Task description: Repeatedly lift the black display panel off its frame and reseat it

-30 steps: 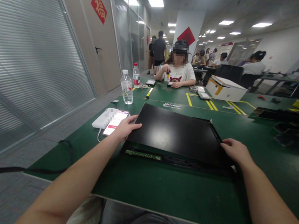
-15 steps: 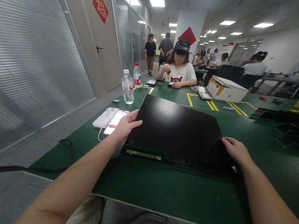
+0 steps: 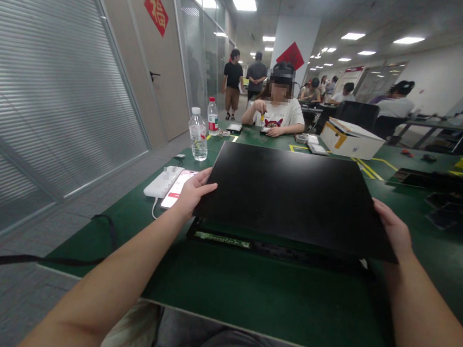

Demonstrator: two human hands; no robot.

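A thin, flat black panel (image 3: pixel 295 193), dark and glossy like a display sheet, is held above the table between my two hands. My left hand (image 3: pixel 197 192) grips its left edge, thumb on top and fingers partly hidden underneath. At the opposite edge, my right hand (image 3: pixel 396 230) is closed on the panel, its fingers mostly behind it. Below the panel lies a dark frame with a green circuit strip (image 3: pixel 223 240) showing along its near side; the panel hides the rest of it.
Left of the panel are a lit phone (image 3: pixel 176 190), a white box-like device (image 3: pixel 161 182) and a water bottle (image 3: pixel 198 135). Across the green table (image 3: pixel 268 302) a person holds a screwdriver. A white box (image 3: pixel 353 139) stands behind; dark panels (image 3: pixel 458 203) are stacked right.
The panel's right side has come up and toward the right, so the whole sheet lies flatter and shows wider. My right hand moved right with it; my left hand barely shifted.
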